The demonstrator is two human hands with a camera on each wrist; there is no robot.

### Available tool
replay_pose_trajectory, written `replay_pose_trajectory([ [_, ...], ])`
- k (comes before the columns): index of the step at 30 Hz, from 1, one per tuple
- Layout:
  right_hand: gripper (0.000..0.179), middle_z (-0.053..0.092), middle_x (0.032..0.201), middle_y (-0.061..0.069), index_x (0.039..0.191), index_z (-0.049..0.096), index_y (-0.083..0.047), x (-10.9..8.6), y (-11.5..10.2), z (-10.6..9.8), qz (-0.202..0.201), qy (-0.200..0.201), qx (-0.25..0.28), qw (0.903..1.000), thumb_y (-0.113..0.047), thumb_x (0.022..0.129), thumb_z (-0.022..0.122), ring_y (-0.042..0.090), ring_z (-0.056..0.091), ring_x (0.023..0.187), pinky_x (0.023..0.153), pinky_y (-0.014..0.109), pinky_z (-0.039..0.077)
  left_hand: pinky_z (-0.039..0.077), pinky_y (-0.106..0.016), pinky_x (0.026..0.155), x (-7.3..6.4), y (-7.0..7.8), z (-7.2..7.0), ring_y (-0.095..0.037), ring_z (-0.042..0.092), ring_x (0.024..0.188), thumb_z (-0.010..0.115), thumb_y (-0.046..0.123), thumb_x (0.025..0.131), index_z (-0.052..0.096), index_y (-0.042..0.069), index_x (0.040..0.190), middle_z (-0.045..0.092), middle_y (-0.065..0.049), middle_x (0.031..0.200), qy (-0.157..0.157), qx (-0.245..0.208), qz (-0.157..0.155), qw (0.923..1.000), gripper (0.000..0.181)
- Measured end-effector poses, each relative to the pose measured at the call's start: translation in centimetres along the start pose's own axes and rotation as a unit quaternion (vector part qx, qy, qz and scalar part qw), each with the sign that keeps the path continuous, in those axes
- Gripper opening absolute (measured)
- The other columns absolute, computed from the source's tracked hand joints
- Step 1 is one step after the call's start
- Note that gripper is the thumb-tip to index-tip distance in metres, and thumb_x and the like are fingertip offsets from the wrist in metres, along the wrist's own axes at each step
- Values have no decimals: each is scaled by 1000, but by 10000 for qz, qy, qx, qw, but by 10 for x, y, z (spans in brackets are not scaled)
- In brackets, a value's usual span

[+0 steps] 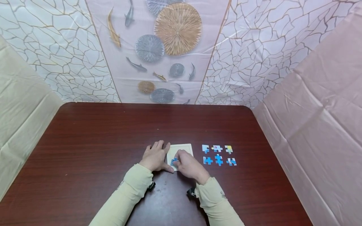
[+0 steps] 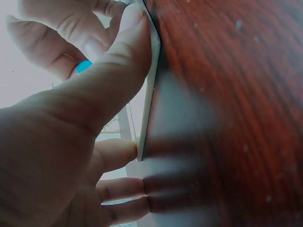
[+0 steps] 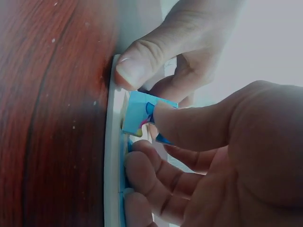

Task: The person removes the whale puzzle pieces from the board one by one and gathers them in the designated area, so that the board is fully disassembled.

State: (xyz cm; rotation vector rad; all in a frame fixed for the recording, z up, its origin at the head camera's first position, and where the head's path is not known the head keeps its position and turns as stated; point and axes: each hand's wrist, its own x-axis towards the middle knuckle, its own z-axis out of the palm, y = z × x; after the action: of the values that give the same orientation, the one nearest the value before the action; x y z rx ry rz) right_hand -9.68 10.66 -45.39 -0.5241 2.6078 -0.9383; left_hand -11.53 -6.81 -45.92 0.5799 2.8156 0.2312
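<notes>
A pale, square puzzle board (image 1: 183, 147) lies on the table between both hands. My left hand (image 1: 154, 157) is spread along its left side, with the thumb (image 2: 128, 52) pressing at the near edge and the index finger near the far left corner. Between thumb and fingers, my right hand (image 1: 189, 164) pinches a blue jigsaw piece (image 3: 142, 111), tilted over the near left corner of the board, close to the left thumb. Below the right fingers, a blue strip (image 3: 122, 208) shows along the board's inner edge; the rest of it is hidden.
Several loose jigsaw pieces lie in two rows right of the board, among them a blue one (image 1: 219, 159) and one with yellow (image 1: 228, 149). The dark red-brown table (image 1: 113, 128) ends at a patterned curtain (image 1: 158, 84) behind, with plain cloth at both sides.
</notes>
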Motion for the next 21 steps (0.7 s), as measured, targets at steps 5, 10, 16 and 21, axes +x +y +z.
replay_pose_trajectory([
  [5, 8, 51, 79, 1, 90, 53, -8, -5, 5, -2, 38, -13, 425, 9991, -8, 96, 58, 14, 49, 71, 68, 30, 43, 32, -52, 102, 1, 0, 2, -28, 38, 129, 74, 75, 59, 36, 13, 152, 40, -10, 138, -91, 6, -26, 10000, 118],
  [10, 5, 57, 82, 1, 94, 54, -10, -15, 10, -5, -29, 131, 744, 9971, -11, 98, 57, 14, 52, 72, 68, 30, 45, 32, -53, 102, 3, 0, 2, -28, 38, 128, 74, 75, 57, 36, 14, 152, 41, -10, 138, -84, 6, -48, 10000, 119],
  [16, 5, 56, 79, 0, 96, 55, -12, -35, 14, -15, 222, 610, 922, 9936, -13, 97, 59, 13, 50, 66, 63, 28, 44, 32, -53, 102, 2, 0, 1, -29, 38, 130, 74, 75, 58, 35, 14, 152, 40, -12, 140, -108, -21, -54, 9999, 119],
  [21, 7, 55, 77, -3, 97, 63, -14, -57, 26, -31, 729, 1205, 712, 9875, -12, 92, 68, 13, 51, 68, 66, 29, 45, 33, -52, 101, 2, 0, 0, -29, 37, 129, 75, 74, 60, 33, 14, 153, 39, -11, 141, -178, -34, -62, 9998, 118],
])
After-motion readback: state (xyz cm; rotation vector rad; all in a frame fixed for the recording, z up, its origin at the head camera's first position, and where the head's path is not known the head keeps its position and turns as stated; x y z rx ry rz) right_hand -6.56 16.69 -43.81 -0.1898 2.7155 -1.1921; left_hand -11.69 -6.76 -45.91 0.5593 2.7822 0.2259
